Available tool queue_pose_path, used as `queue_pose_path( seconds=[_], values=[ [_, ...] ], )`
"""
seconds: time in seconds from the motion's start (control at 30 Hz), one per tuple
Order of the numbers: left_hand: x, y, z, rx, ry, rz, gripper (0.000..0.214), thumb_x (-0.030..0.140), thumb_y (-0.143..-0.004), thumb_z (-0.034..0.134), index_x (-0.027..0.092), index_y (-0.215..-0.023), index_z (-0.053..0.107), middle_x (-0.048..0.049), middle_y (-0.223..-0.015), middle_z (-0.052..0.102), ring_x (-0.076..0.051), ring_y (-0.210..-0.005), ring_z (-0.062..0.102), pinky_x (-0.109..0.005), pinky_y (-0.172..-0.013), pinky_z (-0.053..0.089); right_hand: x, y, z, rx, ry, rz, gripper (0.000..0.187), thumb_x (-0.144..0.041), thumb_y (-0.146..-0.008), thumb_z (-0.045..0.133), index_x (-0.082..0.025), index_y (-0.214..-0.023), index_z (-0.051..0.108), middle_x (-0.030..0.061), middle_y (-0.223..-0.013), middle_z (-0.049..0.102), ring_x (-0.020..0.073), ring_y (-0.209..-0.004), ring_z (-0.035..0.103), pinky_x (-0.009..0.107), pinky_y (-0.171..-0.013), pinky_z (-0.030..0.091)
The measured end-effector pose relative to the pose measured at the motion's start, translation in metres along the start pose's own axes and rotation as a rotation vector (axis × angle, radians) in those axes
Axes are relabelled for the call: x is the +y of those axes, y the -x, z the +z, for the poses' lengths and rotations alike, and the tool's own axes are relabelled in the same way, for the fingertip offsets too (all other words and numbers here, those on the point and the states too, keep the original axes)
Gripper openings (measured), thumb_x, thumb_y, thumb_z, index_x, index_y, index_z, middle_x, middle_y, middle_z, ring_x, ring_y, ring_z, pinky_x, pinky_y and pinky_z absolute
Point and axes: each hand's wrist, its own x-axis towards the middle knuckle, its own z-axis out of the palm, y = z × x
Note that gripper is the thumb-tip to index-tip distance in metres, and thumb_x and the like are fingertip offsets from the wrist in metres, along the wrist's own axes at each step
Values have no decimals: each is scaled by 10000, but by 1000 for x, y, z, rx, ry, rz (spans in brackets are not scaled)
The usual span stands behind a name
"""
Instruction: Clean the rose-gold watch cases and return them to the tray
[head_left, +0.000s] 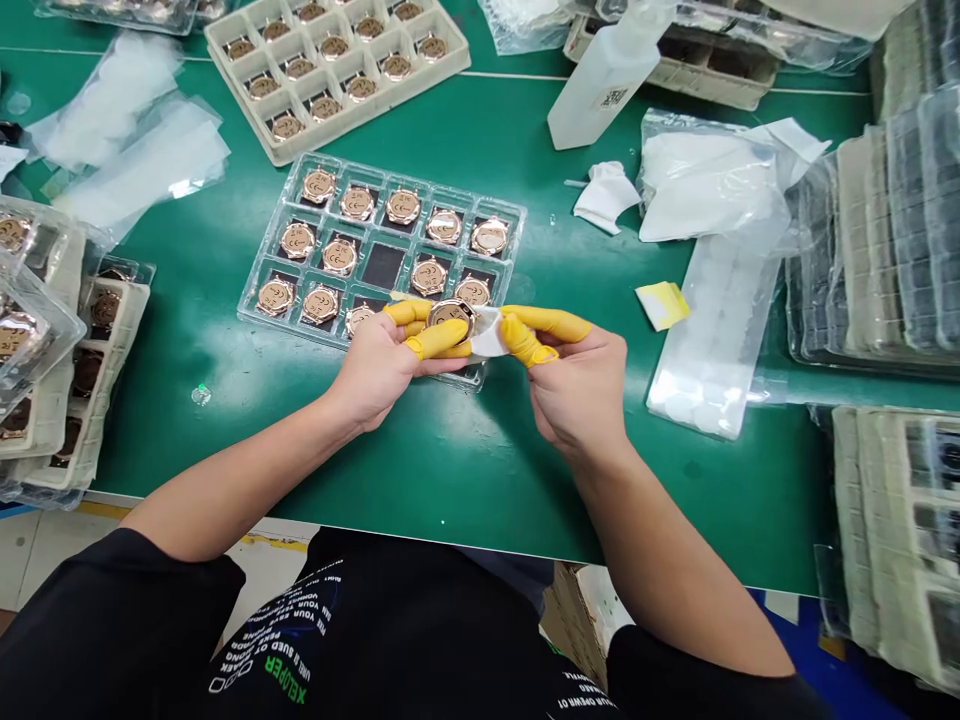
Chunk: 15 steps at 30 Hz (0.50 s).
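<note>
Between yellow-cotted fingers, my left hand (pixel 390 350) grips a rose-gold watch case (pixel 451 316). A white wiping cloth (pixel 489 335) is pinched by my right hand (pixel 574 370), also in yellow finger cots, and it touches the right side of the case. Both hands are closed above the near edge of a clear plastic tray (pixel 255 290). Rows of similar watch cases lie in that tray, and one black-lined compartment (pixel 384 267) in its middle row holds none. My hands hide part of the tray's nearest row.
Behind stands a beige tray (pixel 262 145) of watch cases. A white plastic bottle (pixel 604 85), crumpled white cloth (pixel 606 195), a yellow-white folded piece (pixel 663 305) and plastic film (pixel 712 340) lie rightward. Stacked trays (pixel 862 250) flank the right side; more filled trays (pixel 112 350) flank the left.
</note>
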Motion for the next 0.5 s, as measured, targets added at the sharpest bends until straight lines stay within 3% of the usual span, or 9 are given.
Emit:
queue_pose_path(
  seconds=[0.1,0.17,0.27,0.33,0.4,0.5],
  values=[
    [-7,-1,-1,-52,-138,133,374,376,-739,933,180,-1015,775,-62,-1035,812,-193,-929,787,-330,-838,677,-5,7,5,-28,25,-37,215,-420,-820,862,-245,-942,840,29,-925,839,197,-812,792,335,-728,663],
    [-10,1,-3,-49,-362,322,268,355,-788,886,204,-995,805,-52,-1022,808,-196,-946,768,-348,-867,653,-9,10,4,-33,114,-195,93,-292,-851,812,-272,-937,839,14,-913,837,189,-810,782,336,-728,643],
    [-11,5,-7,1,-765,583,120,280,-824,830,237,-936,840,-41,-934,809,-197,-898,737,-344,-844,610,-15,10,1,-62,336,-551,264,-124,-850,694,-312,-977,827,-1,-892,829,188,-810,764,353,-734,609],
    [-11,9,-7,24,-881,642,101,261,-846,802,245,-933,850,-30,-863,808,-180,-814,716,-322,-784,589,-16,9,-1,-67,431,-697,356,-69,-831,649,-319,-1020,818,-2,-888,825,191,-806,765,351,-722,596],
    [-12,11,-6,55,-827,635,131,269,-867,793,242,-981,853,-29,-877,819,-164,-774,715,-298,-742,588,-15,7,-3,-40,446,-699,379,-46,-830,642,-311,-1037,817,0,-896,825,187,-800,774,330,-707,598],
    [-16,10,-5,112,-636,622,203,327,-850,837,226,-1026,846,-44,-949,831,-171,-820,751,-295,-767,628,-14,6,-3,-14,410,-587,307,-60,-844,669,-278,-993,826,7,-881,825,171,-766,774,287,-667,592]
  ],
)
